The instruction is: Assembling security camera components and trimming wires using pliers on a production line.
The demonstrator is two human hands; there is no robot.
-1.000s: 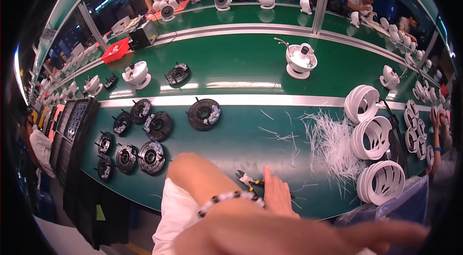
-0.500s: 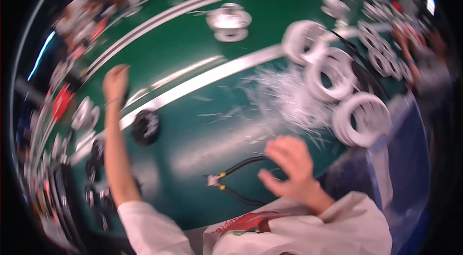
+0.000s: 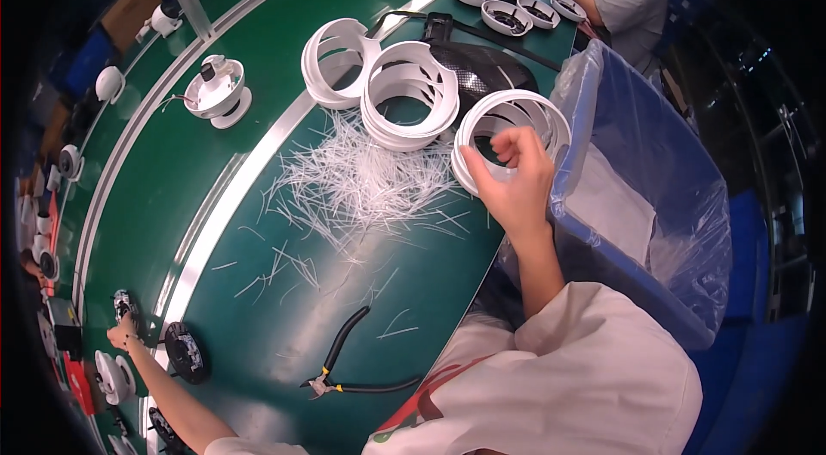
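My left hand (image 3: 125, 335) reaches far to the left over the green conveyor, its fingers closed on a small black and silver part (image 3: 123, 304). Beside that wrist a round black part (image 3: 186, 353) stands at the table's edge. My right hand (image 3: 516, 184) is in front of the nearest stack of white plastic rings (image 3: 547, 113). Its thumb and curled fingers are apart, with nothing seen between them. Diagonal cutters (image 3: 323, 383) with black handles lie spread on the table, touched by neither hand.
White plastic strips (image 3: 370, 180) lie heaped by more white ring stacks (image 3: 404, 141). A blue bin (image 3: 688, 300) with a clear liner stands right of the table. White housings (image 3: 231, 102) stand on the conveyor. A co-worker (image 3: 632, 12) handles parts at the far right.
The view has swung to the right. My right hand has gone from near the cutters to the nearest ring stack. My left hand now has a black and silver part.
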